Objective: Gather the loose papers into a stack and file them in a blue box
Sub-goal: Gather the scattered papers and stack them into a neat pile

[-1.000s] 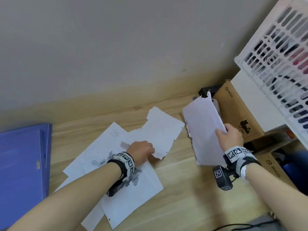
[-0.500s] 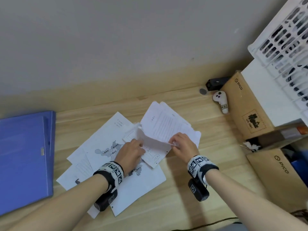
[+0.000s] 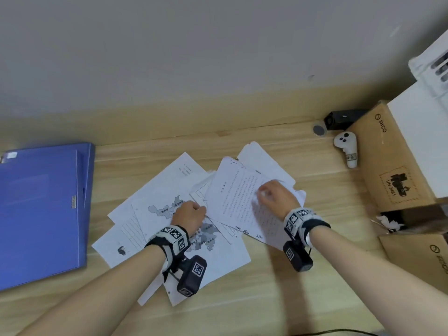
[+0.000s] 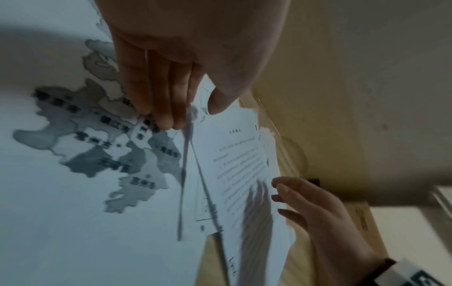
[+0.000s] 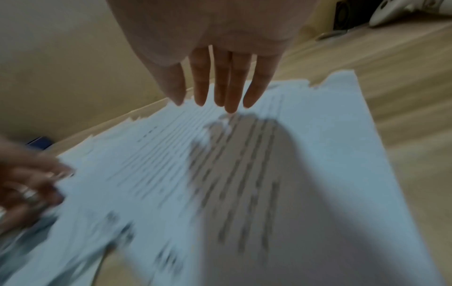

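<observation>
Several loose white papers lie overlapped on the wooden table (image 3: 266, 299). A map sheet (image 3: 155, 209) is at the left of the pile and a sheet of printed text (image 3: 232, 195) lies on top at the right. My left hand (image 3: 200, 210) pinches the left edge of the upper sheets between thumb and fingers (image 4: 159, 108), over the map sheet (image 4: 97, 154). My right hand (image 3: 266, 190) lies on the text sheet (image 5: 269, 174) with straight fingers (image 5: 229, 92), gripping nothing. The blue box (image 3: 41, 209) lies flat at the far left, apart from the pile.
Brown cardboard boxes (image 3: 392, 161) stand at the right with a white crate (image 3: 434, 69) above them. A white controller (image 3: 346, 149) and a black device (image 3: 339, 120) sit by the back wall. A dark cable (image 3: 339, 332) runs along the front edge.
My right hand brought the sheets it held up at the right down onto the pile, let them go and now lies flat on them. My left hand stayed at the pile.
</observation>
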Demonstrator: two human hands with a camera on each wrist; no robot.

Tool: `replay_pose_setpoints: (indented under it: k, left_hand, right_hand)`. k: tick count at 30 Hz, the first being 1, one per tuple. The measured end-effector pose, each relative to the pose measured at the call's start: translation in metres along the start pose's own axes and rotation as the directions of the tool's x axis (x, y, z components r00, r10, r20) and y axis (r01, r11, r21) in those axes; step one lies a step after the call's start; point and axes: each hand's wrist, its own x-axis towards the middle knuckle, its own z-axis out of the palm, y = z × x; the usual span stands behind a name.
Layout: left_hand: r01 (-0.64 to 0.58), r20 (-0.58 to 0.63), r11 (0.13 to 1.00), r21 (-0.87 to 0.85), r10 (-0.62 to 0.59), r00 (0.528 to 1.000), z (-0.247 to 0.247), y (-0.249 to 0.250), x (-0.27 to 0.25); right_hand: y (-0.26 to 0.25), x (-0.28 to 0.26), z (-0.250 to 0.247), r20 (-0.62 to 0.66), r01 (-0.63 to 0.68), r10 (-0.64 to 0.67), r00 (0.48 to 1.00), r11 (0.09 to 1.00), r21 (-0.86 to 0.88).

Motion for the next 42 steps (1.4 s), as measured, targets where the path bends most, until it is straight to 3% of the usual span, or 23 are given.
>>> replay_pose_setpoints:
  k: [5, 8, 10, 15, 19, 22, 27, 30, 32, 34, 37, 39, 42]
  left_hand:
    - [0.147, 0.021, 0.917, -0.37, -0.15, 0.988, 0.002, 0.012, 0.021]
    - [0.16, 0.026, 0.884, -0.439, -0.165, 0.986, 0.006, 0.017, 0.034]
    - [0.13, -0.01, 0.893, -0.43, -0.149, 0.989, 0.006, 0.021, 0.041]
    - [0.02, -0.092, 0.926, -0.377, -0.059, 0.994, -0.004, 0.015, 0.059]
    - [-0.084, -0.145, 0.965, -0.248, 0.049, 0.988, -0.024, 0.023, 0.063]
    - [-0.162, -0.063, 0.978, -0.131, 0.155, 0.986, -0.031, 0.029, 0.057]
    - [-0.182, 0.144, 0.971, -0.153, 0.204, 0.968, -0.017, 0.019, 0.049]
    - [-0.137, 0.21, 0.963, -0.233, 0.188, 0.959, -0.018, 0.011, 0.038]
    - [-0.139, 0.161, 0.955, -0.262, 0.185, 0.969, -0.028, 0.007, 0.03]
    - [-0.194, -0.06, 0.955, -0.226, 0.185, 0.981, -0.047, -0.002, 0.021]
    - [-0.157, -0.393, 0.981, -0.117, 0.1, 0.914, -0.08, -0.03, 0.017]
    - [-0.083, -0.419, 0.996, -0.035, 0.061, 0.906, -0.098, -0.056, 0.013]
    - [-0.041, -0.274, 0.981, 0.19, 0.093, 0.957, -0.106, -0.09, 0.004]
  right_hand:
    - [0.01, 0.05, -0.017, 0.082, -0.175, 0.188, 0.979, 0.975, -0.136]
    - [0.011, 0.058, -0.014, 0.093, -0.207, 0.228, 0.969, 0.96, -0.187]
    - [0.013, 0.058, -0.011, 0.116, -0.134, 0.171, 0.978, 0.953, -0.272]
    - [0.021, 0.041, -0.022, 0.127, 0.061, -0.041, 0.991, 0.986, -0.154]
    - [0.023, 0.041, -0.046, 0.176, 0.147, -0.116, 0.978, 0.973, -0.176]
    - [0.004, 0.048, -0.05, 0.155, 0.161, -0.138, 0.978, 0.977, -0.143]
    - [-0.023, 0.05, -0.014, 0.095, 0.255, -0.247, 0.964, 0.963, -0.084]
    - [-0.031, 0.042, 0.0, 0.187, 0.184, -0.172, 0.967, 0.982, -0.045]
    - [-0.026, 0.035, 0.005, 0.215, 0.105, -0.11, 0.971, 0.994, 0.034]
    - [-0.019, 0.028, 0.006, 0.176, 0.064, -0.079, 0.981, 0.994, 0.089]
    - [-0.015, 0.019, -0.004, 0.171, -0.049, 0.019, 0.985, 0.984, 0.173]
    - [-0.016, 0.014, -0.011, 0.177, -0.085, 0.052, 0.983, 0.979, 0.184]
    - [-0.028, 0.006, -0.019, 0.227, -0.125, 0.092, 0.97, 0.982, 0.139]
